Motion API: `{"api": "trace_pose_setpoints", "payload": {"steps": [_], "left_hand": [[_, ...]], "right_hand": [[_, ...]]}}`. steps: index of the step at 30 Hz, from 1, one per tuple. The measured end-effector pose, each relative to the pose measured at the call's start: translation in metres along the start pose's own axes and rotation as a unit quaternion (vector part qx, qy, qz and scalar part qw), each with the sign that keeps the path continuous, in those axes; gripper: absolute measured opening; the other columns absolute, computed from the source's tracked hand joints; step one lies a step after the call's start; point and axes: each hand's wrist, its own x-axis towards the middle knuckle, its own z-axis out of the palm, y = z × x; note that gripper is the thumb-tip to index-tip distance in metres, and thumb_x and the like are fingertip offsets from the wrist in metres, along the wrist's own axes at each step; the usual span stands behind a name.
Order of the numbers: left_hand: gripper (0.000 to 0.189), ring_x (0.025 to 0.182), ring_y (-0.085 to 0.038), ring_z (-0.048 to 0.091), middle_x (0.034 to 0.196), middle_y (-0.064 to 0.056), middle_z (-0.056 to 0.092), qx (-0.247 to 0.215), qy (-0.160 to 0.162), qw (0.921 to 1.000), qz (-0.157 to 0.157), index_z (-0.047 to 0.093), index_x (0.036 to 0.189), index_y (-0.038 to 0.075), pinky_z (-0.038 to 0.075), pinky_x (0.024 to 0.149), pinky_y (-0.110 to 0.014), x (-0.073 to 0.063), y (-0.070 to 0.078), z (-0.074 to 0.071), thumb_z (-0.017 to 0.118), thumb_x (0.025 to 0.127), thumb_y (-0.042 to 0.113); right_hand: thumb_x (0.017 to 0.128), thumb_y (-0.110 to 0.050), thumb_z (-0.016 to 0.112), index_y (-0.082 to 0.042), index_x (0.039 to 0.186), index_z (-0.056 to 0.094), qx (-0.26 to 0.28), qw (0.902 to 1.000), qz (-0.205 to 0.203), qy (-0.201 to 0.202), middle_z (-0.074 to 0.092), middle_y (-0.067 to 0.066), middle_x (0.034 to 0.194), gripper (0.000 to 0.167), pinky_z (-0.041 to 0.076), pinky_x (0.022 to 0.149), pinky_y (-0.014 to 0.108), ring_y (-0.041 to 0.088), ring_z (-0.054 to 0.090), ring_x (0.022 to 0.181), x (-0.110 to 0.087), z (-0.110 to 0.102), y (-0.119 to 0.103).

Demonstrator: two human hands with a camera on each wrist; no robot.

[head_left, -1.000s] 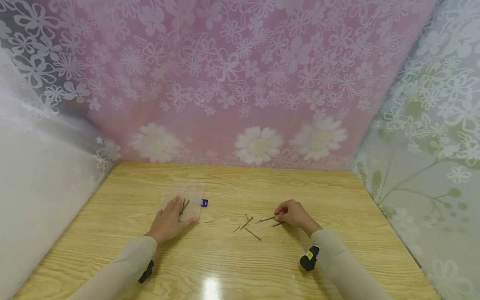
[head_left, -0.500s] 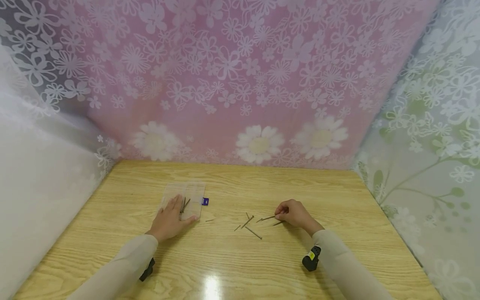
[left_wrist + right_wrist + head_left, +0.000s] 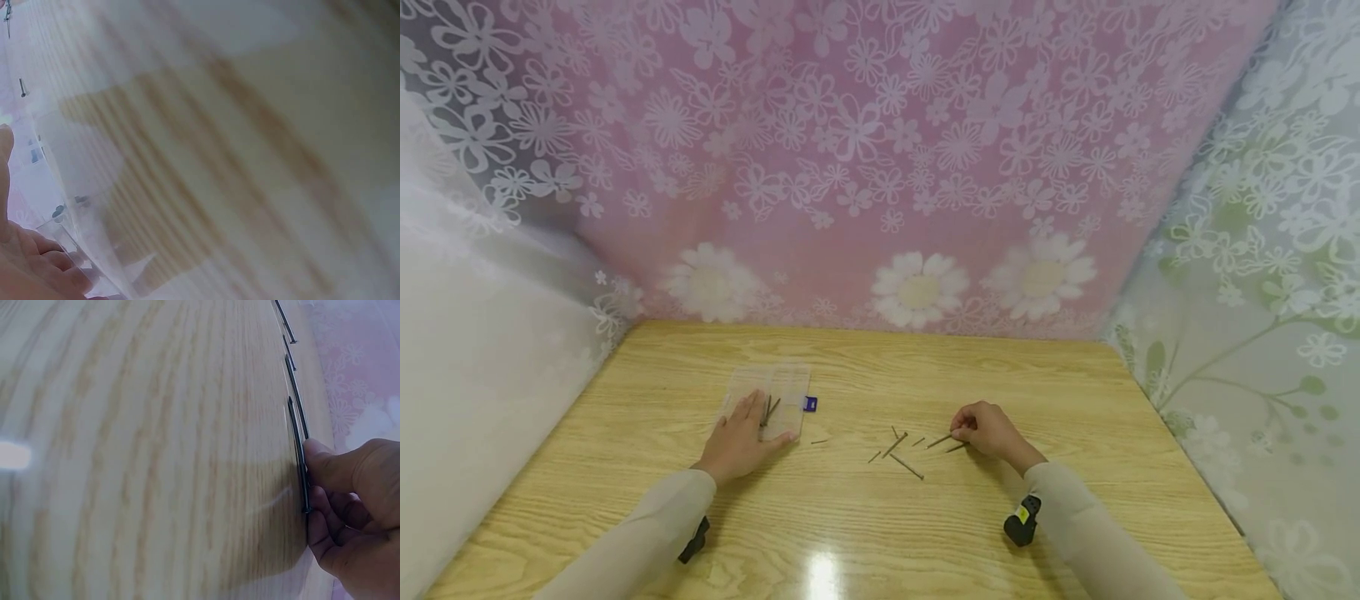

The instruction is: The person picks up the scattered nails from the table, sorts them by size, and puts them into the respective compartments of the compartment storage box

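My left hand [image 3: 739,440] lies with spread fingers over the near left part of a clear plastic compartment box [image 3: 790,379]. A few nails [image 3: 771,410] lie inside the box beside the fingers. On the right, my right hand [image 3: 988,432] pinches a long nail [image 3: 938,442] by its head end, the point toward the left. A second long nail [image 3: 296,444] lies along the table just below the fingers in the right wrist view. Near the held nail's point is a small nail [image 3: 919,442].
Several loose nails [image 3: 895,444] are scattered on the wooden table [image 3: 850,517] between the hands. One thin nail [image 3: 819,441] lies alone just right of the box. A blue tag [image 3: 810,404] sits at the box's right edge. Patterned curtains [image 3: 917,208] border the table.
The pinched nail's point has swung slightly toward me, and the small nail now shows apart from it. The left hand and the box have stayed in place.
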Motion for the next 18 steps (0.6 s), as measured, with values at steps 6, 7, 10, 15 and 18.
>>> {"api": "trace_pose_setpoints", "payload": {"steps": [6,7,10,15,18], "left_hand": [[0.105,0.143,-0.043,0.017,0.156,-0.024,0.017,0.006,0.001,1.0000,-0.001,0.015,0.151,-0.005,0.012,0.109,-0.068,0.0008,-0.0015,0.0021,0.048,0.087,0.070],[0.105,0.143,-0.043,0.017,0.156,-0.024,0.017,0.006,0.001,1.0000,-0.001,0.015,0.151,-0.005,0.013,0.109,-0.068,0.0008,-0.0013,0.0022,0.048,0.086,0.071],[0.105,0.142,-0.043,0.017,0.156,-0.024,0.017,0.005,0.001,1.0000,0.000,0.015,0.151,-0.005,0.012,0.109,-0.067,0.0008,-0.0010,0.0020,0.048,0.086,0.071],[0.104,0.143,-0.042,0.016,0.157,-0.023,0.016,0.002,0.001,1.0000,-0.002,0.014,0.151,-0.004,0.012,0.110,-0.066,0.0008,-0.0011,0.0014,0.049,0.087,0.069],[0.104,0.143,-0.042,0.017,0.157,-0.022,0.016,0.003,0.000,1.0000,-0.002,0.015,0.151,-0.004,0.012,0.110,-0.066,0.0014,-0.0017,0.0013,0.049,0.087,0.069]], "right_hand": [[0.087,-0.007,0.069,-0.008,0.080,0.069,-0.010,0.9999,-0.004,0.008,0.059,-0.004,0.069,0.007,0.042,0.058,0.024,0.009,0.048,0.063,-0.0010,0.0008,0.0017],[0.087,-0.007,0.069,-0.008,0.080,0.069,-0.009,0.9999,-0.005,0.009,0.059,-0.004,0.069,0.007,0.042,0.058,0.024,0.009,0.048,0.062,-0.0011,0.0005,0.0017],[0.088,-0.006,0.068,-0.007,0.080,0.069,-0.007,0.9999,-0.006,0.010,0.059,-0.003,0.069,0.008,0.042,0.058,0.025,0.009,0.048,0.062,-0.0013,-0.0004,0.0013],[0.089,-0.008,0.067,-0.007,0.082,0.069,0.006,1.0000,-0.001,0.007,0.060,-0.004,0.070,0.008,0.043,0.060,0.025,0.010,0.049,0.063,-0.0005,-0.0018,-0.0024],[0.089,-0.009,0.067,-0.008,0.082,0.069,0.018,0.9998,0.008,0.009,0.061,-0.003,0.072,0.007,0.043,0.061,0.026,0.011,0.049,0.064,0.0037,-0.0014,-0.0072]]}}
